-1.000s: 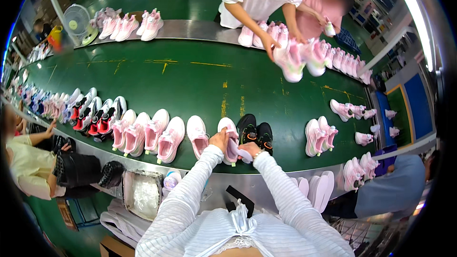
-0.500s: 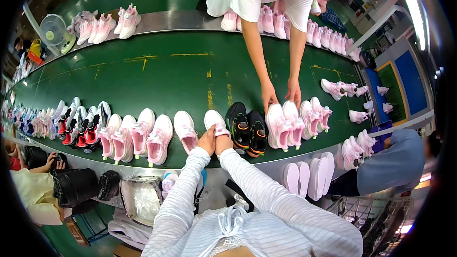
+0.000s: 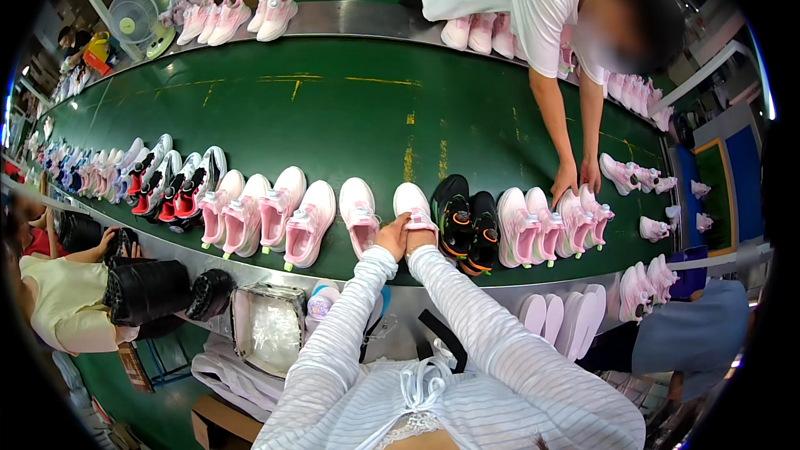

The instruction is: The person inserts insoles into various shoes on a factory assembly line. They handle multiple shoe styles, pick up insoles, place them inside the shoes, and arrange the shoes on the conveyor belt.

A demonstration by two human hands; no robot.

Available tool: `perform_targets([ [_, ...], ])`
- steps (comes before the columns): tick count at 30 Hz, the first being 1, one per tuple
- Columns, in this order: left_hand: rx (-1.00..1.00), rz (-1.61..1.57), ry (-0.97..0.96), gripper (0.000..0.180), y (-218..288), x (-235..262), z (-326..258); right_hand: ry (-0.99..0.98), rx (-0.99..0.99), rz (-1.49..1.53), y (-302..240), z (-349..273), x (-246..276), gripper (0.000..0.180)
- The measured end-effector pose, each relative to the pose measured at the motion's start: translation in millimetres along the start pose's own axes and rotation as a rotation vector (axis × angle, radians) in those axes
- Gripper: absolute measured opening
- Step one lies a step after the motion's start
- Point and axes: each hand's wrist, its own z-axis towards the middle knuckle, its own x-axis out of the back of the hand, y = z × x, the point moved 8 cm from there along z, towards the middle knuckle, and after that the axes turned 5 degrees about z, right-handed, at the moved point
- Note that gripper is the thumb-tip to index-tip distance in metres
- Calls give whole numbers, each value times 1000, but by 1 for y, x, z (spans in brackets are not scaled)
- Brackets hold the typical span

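Observation:
Both my hands are at a white-and-pink sneaker (image 3: 411,197), which sits on the green belt with its toe pointing away from me. My left hand (image 3: 391,238) grips the left side of its opening, thumb near the tongue. My right hand (image 3: 422,241) reaches into the opening, its fingers hidden in the shoe. Close on the left stands a matching sneaker (image 3: 358,204). A black sneaker (image 3: 451,208) with green trim and a black one with orange trim (image 3: 484,229) stand just right of my hands.
Across the green belt (image 3: 333,117), a person in a white shirt (image 3: 533,0) reaches over to pink sneakers (image 3: 575,225) at the right. Several pink sneakers (image 3: 310,221) and red-black ones line the left. A plastic-lined box (image 3: 267,329) and pale insoles (image 3: 575,321) lie along the near edge.
The view has shifted, so the scene sits farther right. The other person's hands moved from one pink pair to the pair on its right. My hands stay at the same sneaker.

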Motion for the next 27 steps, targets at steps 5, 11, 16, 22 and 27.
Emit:
perform_targets([
  [5, 65, 75, -50, 31, 1, -1, -3, 92, -6, -22, 3, -1, 1, 25],
  [11, 20, 95, -21, 32, 7, -6, -2, 194, 14, 65, 12, -4, 7, 23],
  [16, 86, 27, -61, 33, 6, 1, -6, 268, 117, 321, 11, -55, 4, 23],
  [22, -296, 415, -69, 33, 64, -21, -24, 500, -70, 568, 145, -211, 92, 16],
  [27, -6, 1047, -462, 36, -13, -83, 16, 666, -657, 489, 299, -323, 76, 16],
])
